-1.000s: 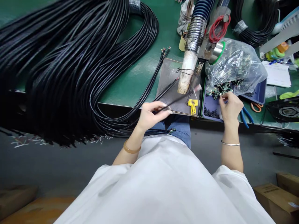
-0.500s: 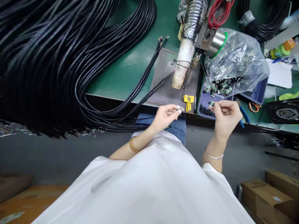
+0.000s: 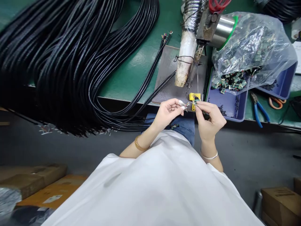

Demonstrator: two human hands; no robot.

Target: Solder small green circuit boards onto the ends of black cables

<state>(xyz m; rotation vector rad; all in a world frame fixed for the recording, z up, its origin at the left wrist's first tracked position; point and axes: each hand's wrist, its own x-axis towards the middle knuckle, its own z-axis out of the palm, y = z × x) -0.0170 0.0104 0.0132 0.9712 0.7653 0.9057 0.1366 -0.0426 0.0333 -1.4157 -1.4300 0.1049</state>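
Between the thumb and index finger of my left hand (image 3: 168,113) is a cable end, its thin stripped wires (image 3: 187,105) fanning out past the fingertips. My right hand (image 3: 209,121) pinches a small green circuit board (image 3: 197,99) a little to the right of those wires. Whether board and wires touch, I cannot tell. Just behind the fingertips sits a yellow holder (image 3: 191,96), partly hidden by the board and my right fingers. Above it a soldering iron (image 3: 194,70) points down, with a thin strand of solder wire (image 3: 198,82) hanging beside it.
Bundled black cables (image 3: 77,69) cover the left side. A wrapped duct (image 3: 182,67) and a solder spool (image 3: 222,31) stand over a brown board (image 3: 166,72). Rightward lie a purple tray (image 3: 240,111), a plastic bag (image 3: 256,40) of circuit boards, blue pliers (image 3: 258,108) and scissors (image 3: 277,103).
My right hand has moved left from the purple tray with the circuit board, up to the wires in my left hand. The view has shifted slightly; my left hand keeps its pinch.
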